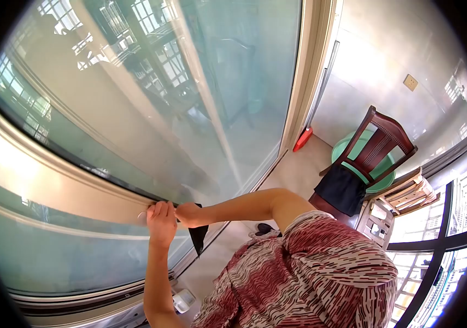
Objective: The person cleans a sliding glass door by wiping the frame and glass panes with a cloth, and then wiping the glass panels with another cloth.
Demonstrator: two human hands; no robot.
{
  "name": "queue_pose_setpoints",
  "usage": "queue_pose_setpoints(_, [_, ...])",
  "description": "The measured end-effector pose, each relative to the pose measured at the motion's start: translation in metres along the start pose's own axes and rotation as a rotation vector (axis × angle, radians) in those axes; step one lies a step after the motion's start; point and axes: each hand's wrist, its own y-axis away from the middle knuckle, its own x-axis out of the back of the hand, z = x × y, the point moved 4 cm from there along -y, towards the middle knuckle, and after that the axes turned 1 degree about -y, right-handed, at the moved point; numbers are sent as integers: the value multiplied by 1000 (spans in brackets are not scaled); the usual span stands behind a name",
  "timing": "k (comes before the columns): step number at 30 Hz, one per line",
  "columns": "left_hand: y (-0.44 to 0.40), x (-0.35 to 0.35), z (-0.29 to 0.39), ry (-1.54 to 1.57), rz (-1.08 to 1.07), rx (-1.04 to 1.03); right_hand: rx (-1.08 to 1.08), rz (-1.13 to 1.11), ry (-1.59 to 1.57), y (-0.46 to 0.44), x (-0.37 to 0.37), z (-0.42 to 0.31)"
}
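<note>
A sliding door with a pale frame [80, 195] and frosted glass [228, 104] fills the left and middle. At the end of the frame's pale band, my left hand [162, 223] is closed, its fingers curled against the edge; what lies inside them is hidden. My right hand [189, 215] is right beside it, nearly touching, and closed round a black cloth [198, 238], which hangs below in a pointed fold.
At the right, a dark wooden chair [378, 150] with a dark cloth on its seat stands before a green basin [353, 145]. A red dustpan or broom head [303, 140] leans by the door frame. Dark shoes [265, 228] and a white object [183, 300] are on the floor.
</note>
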Motion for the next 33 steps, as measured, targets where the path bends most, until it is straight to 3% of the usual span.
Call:
queue_pose_setpoints(3, [20, 9, -10, -24, -9, 37, 93, -30, 29, -10, -11, -18])
queue_pose_setpoints(5, [30, 18, -18, -88, -19, 94, 59, -179, -14, -3, 4, -38])
queue_pose_setpoints(6, [38, 23, -21, -97, 22, 97, 9, -69, -131, -3, -5, -39])
queue_pose_setpoints(11, [85, 38, -38, -157, 103, 164, 101, -162, -370, 2, -66, -1])
queue_pose_setpoints(13, [102, 43, -47, -201, 86, 281, -159, -314, -697, 33, -63, 26])
queue_pose_setpoints(14, [109, 48, -48, -214, 82, 319, -148, -355, -785, 47, -57, 37])
queue_pose_setpoints(16, [120, 60, -48, -245, 106, 365, -336, -290, -945, 78, -64, 68])
queue_pose_setpoints(17, [126, 63, -50, -284, 134, 405, -256, -332, -949, 92, -72, 86])
queue_pose_setpoints(22, [151, 62, -42, -263, 121, 555, -443, -234, -1519, 170, -52, 115])
queue_pose_setpoints(28, [63, 16, 38, 236, 50, 354, -567, -168, -2130, 221, 3, 103])
queue_pose_setpoints(29, [44, 2, 51, 293, 30, 296, -566, -172, -2154, 225, 10, 106])
queue_pose_setpoints(30, [23, -13, 64, 327, -5, 266, -278, -192, -2097, 225, -13, 135])
queue_pose_setpoints(33, [-46, -50, 99, 457, -38, 186, -325, -166, -2073, 233, 0, 159])
